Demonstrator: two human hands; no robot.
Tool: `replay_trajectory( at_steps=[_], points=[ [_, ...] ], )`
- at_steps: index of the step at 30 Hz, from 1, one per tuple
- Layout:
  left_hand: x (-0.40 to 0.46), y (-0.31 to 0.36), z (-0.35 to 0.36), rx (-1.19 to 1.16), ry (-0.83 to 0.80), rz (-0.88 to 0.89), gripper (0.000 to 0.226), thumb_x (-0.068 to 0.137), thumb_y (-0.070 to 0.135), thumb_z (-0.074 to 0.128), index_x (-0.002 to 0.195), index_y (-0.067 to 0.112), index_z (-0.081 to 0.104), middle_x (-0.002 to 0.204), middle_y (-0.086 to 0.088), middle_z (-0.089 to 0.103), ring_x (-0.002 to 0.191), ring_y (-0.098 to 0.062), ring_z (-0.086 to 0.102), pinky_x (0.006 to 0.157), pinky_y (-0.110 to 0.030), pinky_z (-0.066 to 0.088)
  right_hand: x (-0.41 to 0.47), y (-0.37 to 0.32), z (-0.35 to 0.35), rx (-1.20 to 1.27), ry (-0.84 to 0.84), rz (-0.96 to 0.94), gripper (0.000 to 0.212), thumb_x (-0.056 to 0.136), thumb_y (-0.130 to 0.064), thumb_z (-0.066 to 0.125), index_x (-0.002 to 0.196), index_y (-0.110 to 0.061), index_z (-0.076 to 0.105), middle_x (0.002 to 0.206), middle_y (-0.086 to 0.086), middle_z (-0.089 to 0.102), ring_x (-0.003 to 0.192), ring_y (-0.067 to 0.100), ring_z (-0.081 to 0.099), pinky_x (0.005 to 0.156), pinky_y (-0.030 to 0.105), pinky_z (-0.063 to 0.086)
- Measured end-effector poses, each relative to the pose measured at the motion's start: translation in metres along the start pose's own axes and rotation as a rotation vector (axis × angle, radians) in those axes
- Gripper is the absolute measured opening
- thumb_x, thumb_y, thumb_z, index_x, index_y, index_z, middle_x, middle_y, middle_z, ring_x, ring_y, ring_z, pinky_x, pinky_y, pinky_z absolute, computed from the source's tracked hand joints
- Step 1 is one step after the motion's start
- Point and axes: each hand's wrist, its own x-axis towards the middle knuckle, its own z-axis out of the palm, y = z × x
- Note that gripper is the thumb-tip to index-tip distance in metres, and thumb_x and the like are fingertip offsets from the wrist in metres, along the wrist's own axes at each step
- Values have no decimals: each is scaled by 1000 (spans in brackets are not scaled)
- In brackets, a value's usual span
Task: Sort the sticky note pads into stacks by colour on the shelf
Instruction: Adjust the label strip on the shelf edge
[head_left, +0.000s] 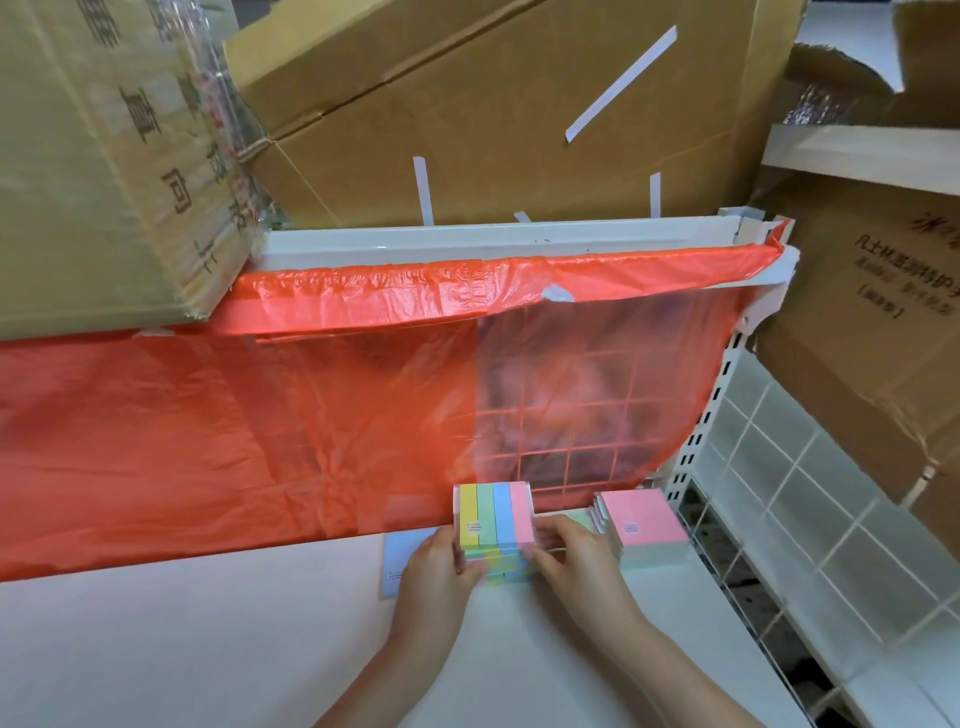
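A stack of striped pads (495, 517), each with yellow, green, blue and pink bands, stands on the white shelf (208, 649) against the red plastic sheet. My left hand (441, 566) grips its left side and my right hand (563, 553) grips its right side. To the right, touching the wire side panel, stands a stack topped by a pink pad (647, 517), with more pads leaning behind it. A blue pad (402, 564) lies flat on the shelf, partly hidden under my left hand.
A red plastic sheet (260, 441) covers the wire back of the shelf. Cardboard boxes (104, 156) sit on the shelf above and to the right. A white wire grid panel (779, 519) closes the shelf's right side.
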Motion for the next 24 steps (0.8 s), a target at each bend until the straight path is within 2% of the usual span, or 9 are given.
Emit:
replay_trajectory(
  at_steps=[3,6,9,13,19,24],
  points=[
    [-2,0,3,-9,37,21,13,84,17,66,89,21,55,90,6,63,83,-11,58,64,-16,40,-1,1,0,3,-6,-13,18,88,-17,64,105,-19,67,98,-8,69,90,6,63,82,26,50],
    [-3,-2,4,10,34,40,15,85,17,65,99,18,60,94,5,65,89,-13,60,76,-28,47,0,2,-1,6,-12,-24,19,88,-16,63,106,-18,67,100,-7,69,90,6,63,82,26,50],
    [-3,-3,4,48,24,78,19,86,19,64,104,17,60,98,4,66,93,-14,61,81,-32,47,0,2,-2,2,-21,-36,20,89,-16,62,108,-19,67,101,-7,69,91,6,63,83,26,50],
    [-4,0,-1,137,7,126,18,92,27,55,108,19,56,101,5,66,97,-15,59,78,-27,43,-1,3,-2,-13,-24,-44,21,90,-16,60,109,-18,67,102,-6,69,92,9,63,83,28,50],
    [-4,8,-7,380,-27,118,26,97,37,42,117,22,50,107,5,65,100,-18,60,81,-33,47,-1,-1,-6,-47,-39,-69,23,91,-15,57,111,-19,68,102,-4,69,93,12,63,81,23,47],
    [-13,14,-10,425,15,102,22,98,38,40,113,24,49,104,9,65,98,-17,59,74,-30,43,-4,-3,-7,-39,-70,-52,25,91,-13,54,114,-18,65,104,-2,67,93,14,62,81,26,48]
  ],
)
